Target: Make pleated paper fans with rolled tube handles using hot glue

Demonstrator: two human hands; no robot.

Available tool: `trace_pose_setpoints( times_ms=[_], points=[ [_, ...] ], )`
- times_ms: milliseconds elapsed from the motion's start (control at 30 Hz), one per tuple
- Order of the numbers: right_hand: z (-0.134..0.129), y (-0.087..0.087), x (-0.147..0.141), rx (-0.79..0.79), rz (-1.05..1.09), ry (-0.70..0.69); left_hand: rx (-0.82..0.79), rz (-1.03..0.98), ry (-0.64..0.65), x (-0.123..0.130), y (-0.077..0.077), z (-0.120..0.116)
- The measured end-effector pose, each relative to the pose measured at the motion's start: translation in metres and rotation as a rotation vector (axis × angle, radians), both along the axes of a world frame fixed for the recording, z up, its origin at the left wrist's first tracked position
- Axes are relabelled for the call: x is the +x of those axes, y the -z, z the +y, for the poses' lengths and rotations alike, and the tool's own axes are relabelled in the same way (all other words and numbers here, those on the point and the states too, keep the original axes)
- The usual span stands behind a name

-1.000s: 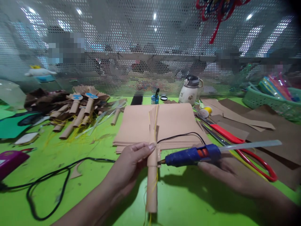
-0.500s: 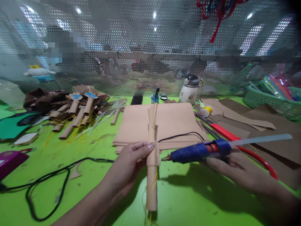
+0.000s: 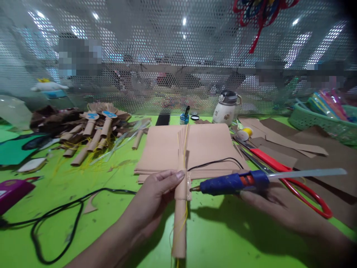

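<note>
My left hand (image 3: 160, 193) pinches a rolled brown paper tube (image 3: 180, 227), thumb on its upper part. Fringed paper strips fan out of its top, and yellow string runs along it and hangs below. A paper band wraps the tube's middle, its loose flap sticking out to the right with shiny glue on it. My right hand (image 3: 279, 204) is closed around a blue glue gun (image 3: 231, 183). The gun's metal nozzle points left, at the flap's edge. A long translucent glue stick (image 3: 306, 173) protrudes from its back.
Behind the tube lies a stack of brown paper (image 3: 212, 145). Red-handled scissors (image 3: 267, 160) and dark paper sheets lie right. Several finished-looking paper tubes (image 3: 93, 139) are piled at left. A black cord (image 3: 80, 199) loops across the green table. A white jug (image 3: 224, 109) stands at back.
The glue gun has moved slightly left, its nozzle now at the flap's edge. The tube sits a little lower in view, still in my left hand.
</note>
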State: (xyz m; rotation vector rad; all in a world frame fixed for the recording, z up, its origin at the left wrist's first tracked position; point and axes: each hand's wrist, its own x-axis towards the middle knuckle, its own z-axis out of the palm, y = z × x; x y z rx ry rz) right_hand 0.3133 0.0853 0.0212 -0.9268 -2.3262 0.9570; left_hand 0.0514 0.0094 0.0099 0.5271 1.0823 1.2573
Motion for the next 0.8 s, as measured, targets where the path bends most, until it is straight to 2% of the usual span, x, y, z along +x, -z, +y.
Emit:
trace_pose_setpoints(
  times_ms=[200, 500, 800],
  points=[
    [-0.0011, -0.0026, 0.0034, -0.096, -0.097, -0.115, 0.0, -0.028, 0.001, -0.0001, -0.0005, 0.0009],
    [0.0004, -0.0004, -0.0001, -0.003, -0.031, -0.048, -0.006, -0.03, -0.001, 0.0002, -0.0002, 0.0005],
    [0.002, 0.001, 0.0045, -0.079, -0.057, -0.134, -0.001, -0.052, -0.011, 0.0008, -0.0018, 0.001]
  ],
)
